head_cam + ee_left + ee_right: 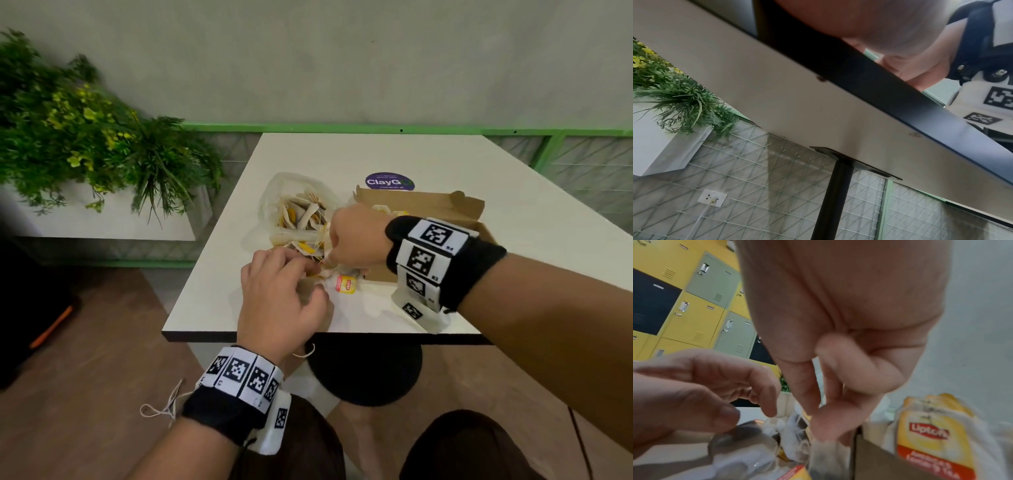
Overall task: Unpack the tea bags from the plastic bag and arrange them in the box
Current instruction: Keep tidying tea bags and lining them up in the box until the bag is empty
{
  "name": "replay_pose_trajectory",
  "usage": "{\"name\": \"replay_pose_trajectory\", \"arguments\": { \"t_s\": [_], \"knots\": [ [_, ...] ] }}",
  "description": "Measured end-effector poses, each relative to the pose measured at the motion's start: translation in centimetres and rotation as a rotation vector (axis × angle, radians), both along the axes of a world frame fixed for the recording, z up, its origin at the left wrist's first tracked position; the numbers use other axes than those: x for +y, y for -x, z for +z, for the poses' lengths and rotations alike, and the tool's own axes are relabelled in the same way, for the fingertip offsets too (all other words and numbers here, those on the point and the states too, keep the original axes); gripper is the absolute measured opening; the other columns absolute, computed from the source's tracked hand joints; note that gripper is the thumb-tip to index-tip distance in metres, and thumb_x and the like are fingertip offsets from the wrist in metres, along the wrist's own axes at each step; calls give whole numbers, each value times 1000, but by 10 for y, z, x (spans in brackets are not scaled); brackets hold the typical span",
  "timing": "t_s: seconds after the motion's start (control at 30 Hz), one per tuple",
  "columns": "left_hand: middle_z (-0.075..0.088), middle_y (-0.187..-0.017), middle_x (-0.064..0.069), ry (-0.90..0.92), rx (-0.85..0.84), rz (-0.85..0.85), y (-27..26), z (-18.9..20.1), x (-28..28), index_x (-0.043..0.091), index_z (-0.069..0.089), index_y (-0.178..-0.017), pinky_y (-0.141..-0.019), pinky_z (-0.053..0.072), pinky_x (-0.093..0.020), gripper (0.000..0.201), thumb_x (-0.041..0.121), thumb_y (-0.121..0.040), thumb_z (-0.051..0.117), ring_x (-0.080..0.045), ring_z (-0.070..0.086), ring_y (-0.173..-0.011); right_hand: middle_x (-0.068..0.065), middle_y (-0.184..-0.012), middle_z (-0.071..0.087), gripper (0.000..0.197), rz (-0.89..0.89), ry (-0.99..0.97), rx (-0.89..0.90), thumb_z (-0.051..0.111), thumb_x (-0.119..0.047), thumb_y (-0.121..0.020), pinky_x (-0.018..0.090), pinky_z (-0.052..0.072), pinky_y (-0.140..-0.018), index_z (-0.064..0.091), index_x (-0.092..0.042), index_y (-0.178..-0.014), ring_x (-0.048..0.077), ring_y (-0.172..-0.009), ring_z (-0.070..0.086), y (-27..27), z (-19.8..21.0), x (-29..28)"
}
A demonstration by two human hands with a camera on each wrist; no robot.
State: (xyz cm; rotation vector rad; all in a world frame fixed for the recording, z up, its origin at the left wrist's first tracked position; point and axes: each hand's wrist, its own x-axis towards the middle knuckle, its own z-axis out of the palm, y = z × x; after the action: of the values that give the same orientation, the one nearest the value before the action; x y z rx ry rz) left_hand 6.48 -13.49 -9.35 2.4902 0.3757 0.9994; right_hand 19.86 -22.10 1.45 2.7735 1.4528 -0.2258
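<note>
Hands meet at table (pixel 445 164) centre, between bag and box. Left hand (pixel 281 294) at 7 o'clock of the bag (pixel 294 209), fingers loosely curled, tips on tangled strings and paper at the bag's near edge; head view doesn't show a firm grip, cannot tell if it pinches anything. Right wrist view shows the left fingers (pixel 764 395) curled with the thumb apart from them, nothing clearly clamped. Right hand (pixel 356 236) over the box's left wall, thumb and forefinger together, pinching the top of one tea bag (pixel 826 456) that hangs below the fingertips (pixel 818 425); other fingers folded into the palm. Tea bags (pixel 301 219) piled in the open bag, at 10 o'clock of the right hand. Box (pixel 428 205), brown cardboard, lid up, at 3 o'clock of the bag; a few bags in it, one yellow tag (pixel 929 434) reads Lipton in the right wrist view. Loose tag (pixel 346 284) on the table just before the box's near left corner. Purple sticker (pixel 388 181) at 12 o'clock behind the box. Left wrist view mostly table underside, fingers hidden.
</note>
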Motion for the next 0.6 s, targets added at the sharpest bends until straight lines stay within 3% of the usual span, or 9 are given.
{"name": "replay_pose_trajectory", "arguments": {
  "t_s": [0.17,0.27,0.33,0.4,0.5,0.6],
  "knots": [
    [61,-108,12,166,-122,-103,1,4,5,27,70,-108,-94,44,-43,26,34,-84,61,-16,51,-108,-7,-74,62,13,0,-306,35,62,-8,-82,24,44,-56,69,-19,-78,13,-68,60,-3,16,-24],
    [59,-119,19,333,-150,-168,3,14,2,30,62,-126,-102,43,-32,37,39,-89,59,-9,50,-119,-8,-78,60,15,38,-422,122,66,-8,-83,21,42,-55,68,-22,-84,9,-67,57,4,25,-39],
    [60,-124,20,494,-113,-239,0,26,-6,33,56,-133,-103,43,-27,45,43,-90,61,-6,52,-123,-7,-81,61,18,69,-501,198,70,-9,-82,24,46,-59,67,-24,-92,8,-66,56,12,30,-47],
    [67,-119,13,673,-76,-329,-4,38,-15,33,57,-131,-100,49,-30,44,44,-89,64,-5,60,-117,-2,-80,63,28,75,-587,338,73,-6,-82,32,50,-63,66,-22,-104,12,-64,56,18,35,-53],
    [77,-97,-3,832,-137,-454,-5,50,-24,15,72,-110,-87,55,-29,14,19,-96,69,-10,69,-91,3,-80,66,35,14,-719,474,77,-4,-82,44,55,-67,66,-19,-112,16,-65,58,22,41,-63],
    [76,-94,-14,887,-211,-453,0,52,-28,4,74,-104,-74,53,-23,13,12,-94,69,-14,65,-78,2,-76,70,29,-106,-824,609,80,-10,-82,43,52,-65,69,-16,-109,15,-64,61,23,37,-72]
  ]
}}
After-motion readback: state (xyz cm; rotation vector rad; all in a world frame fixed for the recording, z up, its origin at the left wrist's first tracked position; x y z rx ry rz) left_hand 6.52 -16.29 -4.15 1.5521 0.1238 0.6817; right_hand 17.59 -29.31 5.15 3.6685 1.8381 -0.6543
